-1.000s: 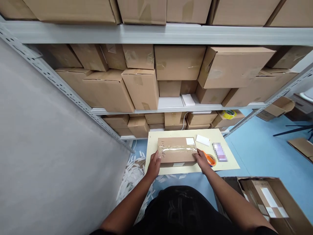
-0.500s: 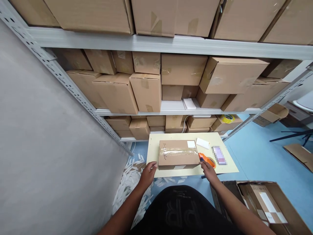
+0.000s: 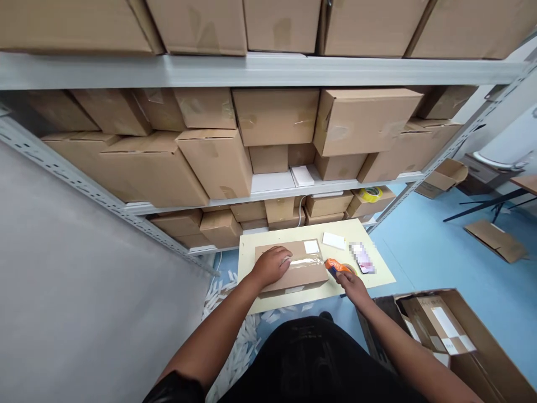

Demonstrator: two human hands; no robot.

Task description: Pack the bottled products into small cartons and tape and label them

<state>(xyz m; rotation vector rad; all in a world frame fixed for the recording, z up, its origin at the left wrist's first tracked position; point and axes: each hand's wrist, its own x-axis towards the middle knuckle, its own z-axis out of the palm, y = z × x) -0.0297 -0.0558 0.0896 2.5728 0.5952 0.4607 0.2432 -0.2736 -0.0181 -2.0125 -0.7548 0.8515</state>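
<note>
A cardboard box (image 3: pixel 300 277) with clear tape along its top and a white label lies on the cream-coloured tabletop (image 3: pixel 369 285). My left hand (image 3: pixel 271 265) rests on the left part of the box's top, fingers laid over it by the tape strip. At the box's right end, my right hand (image 3: pixel 351 284) grips an orange and blue tape dispenser (image 3: pixel 334 265), whose front touches or nearly touches the tape's end. The tape roll is partly hidden behind that hand.
A white slim box (image 3: pixel 334 240) and a phone (image 3: pixel 362 258) lie at the tabletop's right. Shelves (image 3: pixel 210 71) full of cardboard boxes rise beyond. An open carton (image 3: pixel 489 341) holding boxes stands at lower right. White paper scraps (image 3: pixel 235 341) cover the floor at left.
My left hand has moved from the box's left edge onto its top. My right hand has lifted the tape dispenser and tilted it against the box's right end. The view has turned rightward.
</note>
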